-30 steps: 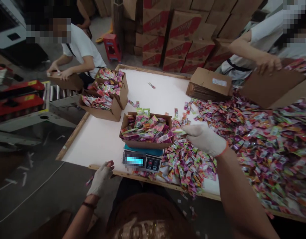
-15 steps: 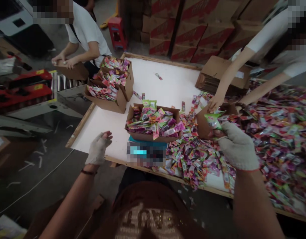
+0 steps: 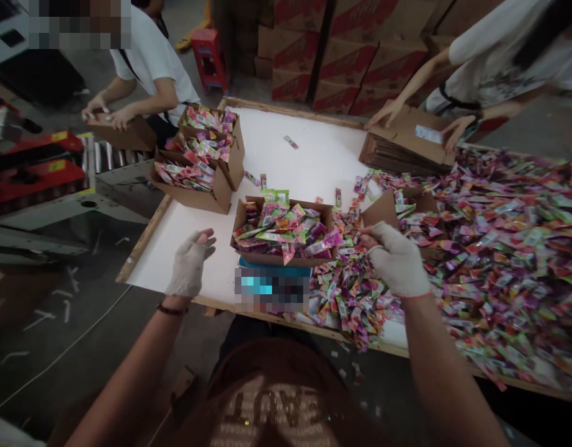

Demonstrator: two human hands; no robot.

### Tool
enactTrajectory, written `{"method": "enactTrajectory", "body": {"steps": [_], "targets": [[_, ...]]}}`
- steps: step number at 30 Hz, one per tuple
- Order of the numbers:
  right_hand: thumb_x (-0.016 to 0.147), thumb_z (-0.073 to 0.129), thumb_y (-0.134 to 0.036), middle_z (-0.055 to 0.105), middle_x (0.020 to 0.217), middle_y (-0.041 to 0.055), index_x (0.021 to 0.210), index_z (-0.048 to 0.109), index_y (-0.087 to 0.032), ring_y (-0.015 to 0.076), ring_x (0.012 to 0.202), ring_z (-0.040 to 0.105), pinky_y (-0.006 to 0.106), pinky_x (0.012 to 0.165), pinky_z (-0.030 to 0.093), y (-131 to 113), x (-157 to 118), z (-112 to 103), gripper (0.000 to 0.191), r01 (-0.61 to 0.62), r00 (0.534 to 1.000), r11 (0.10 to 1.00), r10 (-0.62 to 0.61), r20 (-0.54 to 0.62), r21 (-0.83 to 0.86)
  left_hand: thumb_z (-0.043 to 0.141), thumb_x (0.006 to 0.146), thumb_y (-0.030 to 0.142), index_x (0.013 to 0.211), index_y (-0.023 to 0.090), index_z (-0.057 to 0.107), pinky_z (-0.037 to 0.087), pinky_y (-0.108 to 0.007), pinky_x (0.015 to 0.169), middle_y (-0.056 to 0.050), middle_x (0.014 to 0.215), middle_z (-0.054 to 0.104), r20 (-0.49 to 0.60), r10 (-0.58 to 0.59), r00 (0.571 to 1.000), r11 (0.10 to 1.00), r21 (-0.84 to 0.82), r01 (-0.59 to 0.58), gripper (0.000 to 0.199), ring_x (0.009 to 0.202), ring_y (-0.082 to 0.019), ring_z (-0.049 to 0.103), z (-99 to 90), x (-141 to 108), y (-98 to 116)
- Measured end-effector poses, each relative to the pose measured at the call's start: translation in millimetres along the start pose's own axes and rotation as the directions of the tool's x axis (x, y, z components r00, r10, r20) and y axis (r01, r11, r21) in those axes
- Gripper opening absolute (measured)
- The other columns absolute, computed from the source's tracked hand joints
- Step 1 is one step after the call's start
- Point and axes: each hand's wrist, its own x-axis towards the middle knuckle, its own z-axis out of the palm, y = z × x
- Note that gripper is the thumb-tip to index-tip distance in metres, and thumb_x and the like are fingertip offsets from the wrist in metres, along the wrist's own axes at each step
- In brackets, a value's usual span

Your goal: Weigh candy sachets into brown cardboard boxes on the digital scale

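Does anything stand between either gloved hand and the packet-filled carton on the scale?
Nothing visible stands between the left hand and the carton; white tabletop shows there. Between the right hand and the carton, loose packets lie low, but nothing upright shows.

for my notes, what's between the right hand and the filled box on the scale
In the head view, loose wrapped packets lie between the right hand and the filled box.

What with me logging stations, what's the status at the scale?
Left hand open, left of the filled box. Right hand over loose packets, grip unclear. Filled box on scale. Another box close beyond right hand.
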Motion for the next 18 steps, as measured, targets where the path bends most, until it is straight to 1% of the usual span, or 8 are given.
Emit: {"method": "enactTrajectory", "body": {"steps": [2,4,7,9,10,12,15,18], "targets": [[0.091,0.058,-0.033,0.069,0.078,0.0045,0.085,0.064,-0.026,0.022,0.077,0.066,0.035,0.074,0.052,40.3,-15.1,24.0,0.012,-0.143,0.983,0.984,0.154,0.103,-0.101,0.08,0.071,0.059,0.106,0.017,0.074,0.058,-0.044,0.099,-0.015,0.125,0.073,-0.064,-0.09,0.994,0.996,0.017,0.092,0.055,0.111,-0.029,0.07,-16.4,-8.8,-21.9],[0.088,0.063,-0.028,0.057,0.06,0.0002,0.069,0.055,-0.028,0.0194,0.06,0.057,0.033,0.061,0.045,70.8,-34.5,59.8,0.021,-0.242,0.934,0.957,0.275,0.231,-0.161,0.08,0.068,0.059,0.104,0.017,0.074,0.059,-0.044,0.098,-0.014,0.123,0.074,-0.113,-0.179,0.977,0.983,0.029,0.184,0.056,0.11,-0.029,0.071,-31.4,-18.2,-40.1],[0.087,0.07,-0.027,0.04,0.048,-0.0069,0.059,0.044,-0.028,0.0139,0.045,0.044,0.03,0.053,0.038,91.7,-60.7,114.2,0.039,-0.288,0.874,0.942,0.332,0.356,-0.173,0.08,0.062,0.06,0.101,0.017,0.073,0.059,-0.043,0.095,-0.014,0.118,0.074,-0.151,-0.267,0.952,0.96,0.047,0.277,0.058,0.108,-0.029,0.071,-45.8,-29.1,-52.7],[0.09,0.069,-0.026,0.038,0.048,-0.0088,0.059,0.045,-0.026,0.0118,0.043,0.043,0.028,0.053,0.039,96.0,-69.0,134.9,0.039,-0.297,0.852,0.941,0.338,0.399,-0.163,0.08,0.062,0.061,0.1,0.018,0.072,0.059,-0.042,0.093,-0.014,0.117,0.074,-0.16,-0.277,0.948,0.955,0.061,0.289,0.058,0.106,-0.028,0.07,-49.4,-31.9,-52.2],[0.09,0.067,-0.024,0.039,0.048,-0.0084,0.058,0.046,-0.026,0.0117,0.044,0.043,0.028,0.053,0.04,97.8,-69.7,138.5,0.039,-0.298,0.849,0.942,0.336,0.409,-0.156,0.079,0.062,0.061,0.101,0.018,0.072,0.058,-0.041,0.092,-0.014,0.118,0.073,-0.16,-0.268,0.95,0.958,0.065,0.281,0.058,0.106,-0.028,0.07,-49.7,-32.2,-50.6],[0.086,0.063,-0.017,0.039,0.046,-0.0057,0.052,0.044,-0.026,0.0129,0.043,0.045,0.03,0.053,0.04,102.7,-66.0,132.1,0.041,-0.297,0.847,0.943,0.332,0.414,-0.147,0.08,0.063,0.06,0.101,0.018,0.072,0.058,-0.041,0.092,-0.014,0.121,0.073,-0.15,-0.237,0.96,0.967,0.063,0.249,0.058,0.107,-0.028,0.07,-48.1,-31.3,-46.9],[0.081,0.061,-0.016,0.044,0.044,-0.0007,0.045,0.043,-0.027,0.0157,0.043,0.048,0.033,0.052,0.039,110.9,-55.7,99.9,0.042,-0.284,0.864,0.95,0.313,0.393,-0.132,0.081,0.061,0.062,0.102,0.018,0.072,0.057,-0.042,0.093,-0.014,0.122,0.073,-0.121,-0.213,0.969,0.974,0.051,0.221,0.06,0.108,-0.029,0.07,-41.7,-28.7,-43.0],[0.086,0.058,-0.026,0.053,0.047,0.0026,0.052,0.05,-0.027,0.0184,0.043,0.053,0.033,0.049,0.04,108.9,-45.2,64.6,0.035,-0.237,0.912,0.967,0.256,0.321,-0.098,0.082,0.06,0.064,0.102,0.017,0.073,0.057,-0.043,0.092,-0.015,0.121,0.072,-0.077,-0.206,0.975,0.976,0.052,0.211,0.064,0.106,-0.029,0.07,-28.6,-22.2,-35.9]]}}
